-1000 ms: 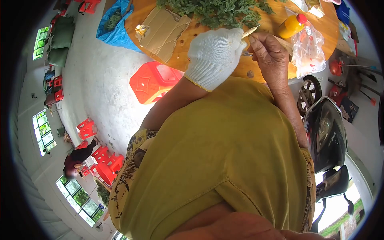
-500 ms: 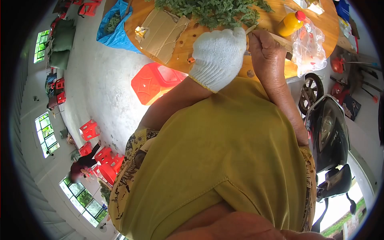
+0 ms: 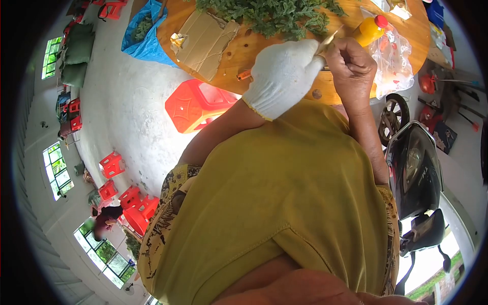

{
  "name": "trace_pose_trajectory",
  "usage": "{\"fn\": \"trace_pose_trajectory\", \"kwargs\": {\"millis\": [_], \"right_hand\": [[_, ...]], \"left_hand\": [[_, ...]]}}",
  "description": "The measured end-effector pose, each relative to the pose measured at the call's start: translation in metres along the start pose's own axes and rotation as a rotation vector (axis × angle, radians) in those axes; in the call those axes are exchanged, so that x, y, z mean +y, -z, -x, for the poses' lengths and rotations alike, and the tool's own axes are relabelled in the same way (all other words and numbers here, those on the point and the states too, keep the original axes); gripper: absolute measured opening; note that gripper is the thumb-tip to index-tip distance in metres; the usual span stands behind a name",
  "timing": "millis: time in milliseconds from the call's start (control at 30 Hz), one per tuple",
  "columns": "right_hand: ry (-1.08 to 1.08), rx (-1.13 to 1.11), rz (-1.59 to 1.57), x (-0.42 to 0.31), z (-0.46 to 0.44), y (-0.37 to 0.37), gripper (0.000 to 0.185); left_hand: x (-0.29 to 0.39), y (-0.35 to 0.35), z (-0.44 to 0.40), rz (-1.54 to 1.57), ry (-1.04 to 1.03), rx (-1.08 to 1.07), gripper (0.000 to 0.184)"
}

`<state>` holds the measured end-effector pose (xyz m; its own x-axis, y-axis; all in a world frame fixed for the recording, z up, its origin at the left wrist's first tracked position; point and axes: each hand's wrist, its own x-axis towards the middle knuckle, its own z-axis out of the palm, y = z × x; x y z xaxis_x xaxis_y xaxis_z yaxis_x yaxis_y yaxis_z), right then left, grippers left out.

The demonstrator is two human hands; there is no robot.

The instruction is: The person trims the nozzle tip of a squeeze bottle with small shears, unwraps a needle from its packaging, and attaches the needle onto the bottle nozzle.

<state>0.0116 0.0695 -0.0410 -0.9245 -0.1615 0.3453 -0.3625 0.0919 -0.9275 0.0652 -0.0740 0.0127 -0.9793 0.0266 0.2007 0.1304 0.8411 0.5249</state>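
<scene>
My left hand (image 3: 287,73) wears a white knitted glove and is closed on a small pale, pointed piece (image 3: 327,41) above the near edge of the wooden table (image 3: 236,53). Bare, my right hand (image 3: 353,66) is beside it with fingers pinched; what lies between its fingertips is too small to name. Green leafy sprigs (image 3: 274,15) lie beyond my hands. A yellow bottle with a red cap (image 3: 370,30) stands just past my right hand, next to a clear plastic bag (image 3: 394,63). An orange-handled item (image 3: 244,75) is left of the glove.
Torn cardboard (image 3: 207,43) lies on the table's left part, near a blue bag (image 3: 145,35) of greenery. A red stool (image 3: 190,105) is below the table edge. At right is a motorbike (image 3: 414,168). A person (image 3: 104,222) is at the far left by red stools.
Both hands have shifted slightly right, and the pale piece now shows more between them. The orange-handled item shows more beside the glove. The distant person's posture has changed.
</scene>
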Motion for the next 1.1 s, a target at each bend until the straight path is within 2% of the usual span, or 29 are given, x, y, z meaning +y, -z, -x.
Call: {"fn": "trace_pose_trajectory", "kwargs": {"millis": [67,167,333,433,667,933,1100], "right_hand": [[-0.038,-0.004,-0.172,0.0,0.005,-0.002,0.003],[-0.328,0.045,-0.502,-0.013,0.005,-0.005,0.002],[-0.31,-0.029,-0.432,-0.009,0.006,0.003,0.01],[-0.307,-0.05,-0.394,-0.008,0.005,0.005,0.014],[-0.198,-0.073,-0.234,-0.001,0.004,0.005,0.013],[-0.328,-0.185,-0.212,-0.011,0.001,0.013,0.012],[-0.336,-0.155,-0.259,-0.008,0.002,0.012,0.011]], "left_hand": [[-0.002,0.002,-0.002,0.102,0.059,-0.004,0.019],[-0.005,0.002,-0.003,0.184,0.083,0.004,0.021],[0.0,0.006,-0.006,0.163,0.087,-0.031,0.023],[-0.003,-0.002,-0.005,0.164,0.016,0.013,0.022],[-0.008,-0.008,-0.004,-0.14,-0.161,0.047,0.019],[-0.01,-0.01,-0.003,-0.267,-0.164,-0.049,0.018],[-0.011,-0.012,-0.004,-0.245,-0.184,-0.007,0.017]]}}
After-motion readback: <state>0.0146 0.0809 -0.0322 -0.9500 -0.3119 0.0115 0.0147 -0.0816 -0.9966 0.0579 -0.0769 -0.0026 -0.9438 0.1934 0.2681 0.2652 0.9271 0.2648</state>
